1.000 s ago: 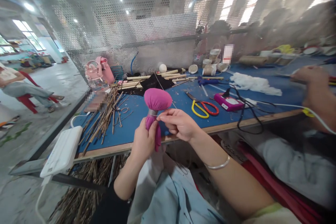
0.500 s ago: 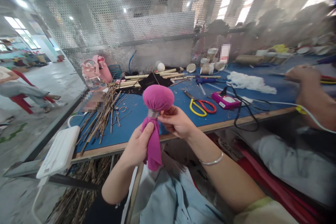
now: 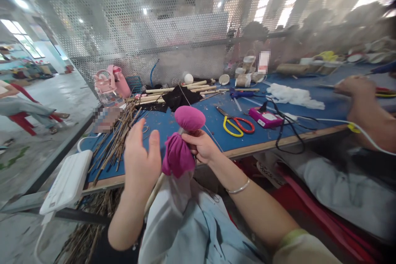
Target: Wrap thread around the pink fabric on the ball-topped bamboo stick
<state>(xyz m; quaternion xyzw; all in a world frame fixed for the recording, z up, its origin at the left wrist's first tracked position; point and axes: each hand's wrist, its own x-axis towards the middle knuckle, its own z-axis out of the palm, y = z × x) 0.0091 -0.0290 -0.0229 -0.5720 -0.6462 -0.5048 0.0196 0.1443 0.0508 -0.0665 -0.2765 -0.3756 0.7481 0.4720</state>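
A magenta cloth bundle (image 3: 189, 118) has a rounded, padded top, a narrow wrapped neck and loose gathered cloth below. Pinched at that neck are the fingers of my right hand (image 3: 202, 145), which wears a silver bracelet on the wrist. My left hand (image 3: 142, 152) is off the cloth, just to its left, with thumb and fingers apart and nothing in it. A pale stick shows below the bundle, running down toward my lap. Beyond the bundle lie scissors (image 3: 236, 126) with one yellow and one red handle, on the blue tabletop (image 3: 173, 121).
Dry twigs (image 3: 119, 144) lie at the left, beside a white power strip (image 3: 66, 181) at the table edge. A magenta box (image 3: 266, 117) with black cable sits right. Black cloth (image 3: 181, 98) and pale sticks lie behind. A co-worker's hand (image 3: 355, 88) is at far right.
My left hand has let go of the cloth and moved left, opening. The hanging cloth tail is now bunched up below the neck. My right hand still holds the neck.
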